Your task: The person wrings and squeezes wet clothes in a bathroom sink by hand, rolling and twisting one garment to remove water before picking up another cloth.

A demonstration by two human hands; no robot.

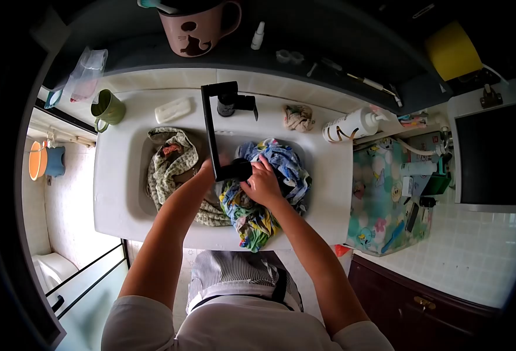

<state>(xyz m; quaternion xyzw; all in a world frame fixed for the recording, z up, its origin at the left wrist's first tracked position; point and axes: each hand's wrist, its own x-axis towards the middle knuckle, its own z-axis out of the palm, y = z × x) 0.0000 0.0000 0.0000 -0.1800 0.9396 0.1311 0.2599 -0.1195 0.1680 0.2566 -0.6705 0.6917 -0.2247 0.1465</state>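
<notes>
On the dark shelf [234, 61] ahead of me: pink mug [190, 36] w/ dark pic, sm white nozzle bottle [258, 38]; green mug [113, 107] to my L, white pump bottle [351, 126] to my R nr cartoon-print sheet [380, 196]; orange basin [37, 161] far L, maroon cabinet [386, 292] low R

dark shelf [231, 57] | dark-red cabinet [380, 286] | white tiles [480, 257] | left side brightest

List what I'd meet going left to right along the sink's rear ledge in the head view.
Green mug → white oblong object → black faucet → crumpled cloth → white pump bottle
</notes>
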